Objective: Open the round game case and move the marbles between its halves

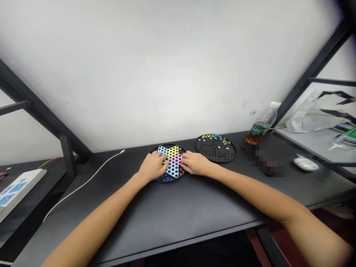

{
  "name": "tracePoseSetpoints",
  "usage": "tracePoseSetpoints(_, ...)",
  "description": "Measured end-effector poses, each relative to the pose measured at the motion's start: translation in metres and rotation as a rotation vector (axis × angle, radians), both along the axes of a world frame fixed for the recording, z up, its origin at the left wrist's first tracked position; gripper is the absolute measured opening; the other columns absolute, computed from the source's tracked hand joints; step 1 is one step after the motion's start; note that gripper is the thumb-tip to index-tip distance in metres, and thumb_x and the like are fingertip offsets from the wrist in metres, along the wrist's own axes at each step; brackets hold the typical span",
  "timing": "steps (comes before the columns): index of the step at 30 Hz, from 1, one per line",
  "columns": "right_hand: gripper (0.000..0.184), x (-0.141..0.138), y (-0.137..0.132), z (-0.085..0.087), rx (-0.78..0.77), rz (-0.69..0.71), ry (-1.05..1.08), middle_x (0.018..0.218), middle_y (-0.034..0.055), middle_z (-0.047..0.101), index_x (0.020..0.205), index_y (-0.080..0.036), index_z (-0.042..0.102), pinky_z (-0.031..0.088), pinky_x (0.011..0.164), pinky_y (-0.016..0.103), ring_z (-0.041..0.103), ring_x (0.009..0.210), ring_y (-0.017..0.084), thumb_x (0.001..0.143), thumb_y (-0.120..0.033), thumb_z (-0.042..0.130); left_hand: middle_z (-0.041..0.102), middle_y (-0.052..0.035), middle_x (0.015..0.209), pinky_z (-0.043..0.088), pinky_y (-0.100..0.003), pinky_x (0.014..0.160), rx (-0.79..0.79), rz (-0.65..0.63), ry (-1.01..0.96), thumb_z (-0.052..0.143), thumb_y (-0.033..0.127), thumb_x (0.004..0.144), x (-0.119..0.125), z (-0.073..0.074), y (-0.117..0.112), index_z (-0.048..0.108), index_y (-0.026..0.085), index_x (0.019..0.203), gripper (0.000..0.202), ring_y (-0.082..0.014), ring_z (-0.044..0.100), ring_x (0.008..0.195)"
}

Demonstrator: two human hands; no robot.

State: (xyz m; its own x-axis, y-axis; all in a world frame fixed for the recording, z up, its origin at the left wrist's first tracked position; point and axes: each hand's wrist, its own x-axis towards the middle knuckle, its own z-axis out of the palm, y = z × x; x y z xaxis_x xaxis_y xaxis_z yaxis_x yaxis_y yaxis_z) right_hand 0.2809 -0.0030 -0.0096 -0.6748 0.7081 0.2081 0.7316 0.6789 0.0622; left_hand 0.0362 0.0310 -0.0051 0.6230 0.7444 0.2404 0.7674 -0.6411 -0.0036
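Observation:
A round black Chinese checkers board (172, 170) lies on the desk, its star of blue, yellow and pink triangles full of holes. My left hand (152, 165) covers its left side, the fingers curled onto the star. From the other side my right hand (194, 163) has bent fingers at the pink point and the rim. Both hands hold the board between them; the fingertips are partly hidden. Dark blue marbles (166, 178) rest in the tray's rim at the front, and reddish marbles (181, 171) are beside my right fingers.
A second round black tray (215, 157) with coloured marbles stands right of the board. Farther right are a tea bottle (257, 130), a blurred-out dark object (264, 161) and a white mouse (306, 163). A white cable (91, 178) and a power strip (19, 189) are at left.

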Motion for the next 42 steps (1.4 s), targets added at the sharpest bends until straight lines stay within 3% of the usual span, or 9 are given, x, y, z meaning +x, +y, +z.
tracePoseSetpoints(8,0.033,0.004,0.002,0.002,-0.003,-0.159,-0.034,0.097,0.0116,0.066,0.091,-0.016,0.071,0.046,0.083,0.031,0.055,0.094,0.023,0.103,-0.031,0.045,0.066,-0.0067,0.101,0.046,-0.043,0.090,-0.065,-0.118,-0.099,0.047,0.037,0.095,-0.013,-0.003,0.012,0.068,0.024,0.106,0.027,-0.0242,0.058,0.095)
tracePoseSetpoints(17,0.031,-0.009,-0.010,-0.017,0.052,-0.368,0.037,0.100,0.0160,0.064,0.099,-0.015,0.066,0.049,0.080,0.035,0.056,0.096,0.028,0.103,-0.029,0.039,0.059,-0.0103,0.123,0.046,-0.048,0.099,-0.124,0.004,-0.211,0.044,0.035,0.096,-0.005,-0.016,0.006,0.062,0.023,0.114,0.028,-0.0281,0.053,0.114)
tracePoseSetpoints(27,0.030,-0.011,-0.012,-0.013,-0.047,-0.417,0.024,0.108,0.0167,0.061,0.107,-0.014,0.063,0.050,0.075,0.033,0.061,0.093,0.026,0.104,-0.029,0.037,0.058,-0.0104,0.125,0.046,-0.048,0.100,-0.127,0.017,-0.184,0.043,0.036,0.097,-0.005,-0.016,0.006,0.061,0.023,0.115,0.028,-0.0290,0.053,0.117)
tracePoseSetpoints(42,0.029,-0.015,-0.015,-0.006,-0.190,-0.456,0.094,0.113,0.0141,0.062,0.114,-0.014,0.057,0.048,0.081,0.031,0.063,0.098,0.024,0.104,-0.031,0.036,0.058,-0.0105,0.123,0.047,-0.048,0.096,-0.100,-0.013,-0.193,0.043,0.035,0.098,-0.006,-0.021,0.010,0.061,0.022,0.115,0.027,-0.0286,0.053,0.112)
